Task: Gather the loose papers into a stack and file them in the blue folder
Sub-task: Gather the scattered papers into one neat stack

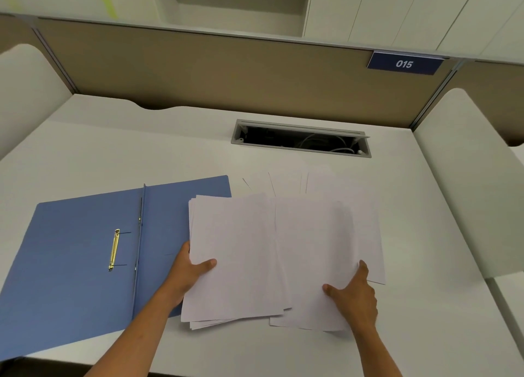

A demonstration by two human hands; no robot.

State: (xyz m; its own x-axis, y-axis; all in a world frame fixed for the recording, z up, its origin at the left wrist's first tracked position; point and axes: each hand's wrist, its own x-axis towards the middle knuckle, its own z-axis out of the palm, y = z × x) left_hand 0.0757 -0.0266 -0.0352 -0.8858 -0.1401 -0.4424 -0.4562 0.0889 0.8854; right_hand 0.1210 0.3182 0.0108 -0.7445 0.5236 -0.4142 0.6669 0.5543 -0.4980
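The blue folder (82, 263) lies open flat on the left of the white desk, with a brass fastener (114, 249) on its left leaf. White papers (269, 252) sit in a loose, uneven pile right of the folder, the left part overlapping the folder's right leaf. My left hand (189, 271) grips the pile's left edge, thumb on top. Pinching the pile's lower right part is my right hand (354, 294). Several more sheets (312, 185) lie flat on the desk behind the pile, hard to tell from the desk.
An open cable tray (302, 138) is sunk into the desk at the back centre. Beige partition walls (226, 73) close the desk at the back and sides, with a blue "015" sign (405, 63) at the upper right. The desk's front edge runs below my forearms.
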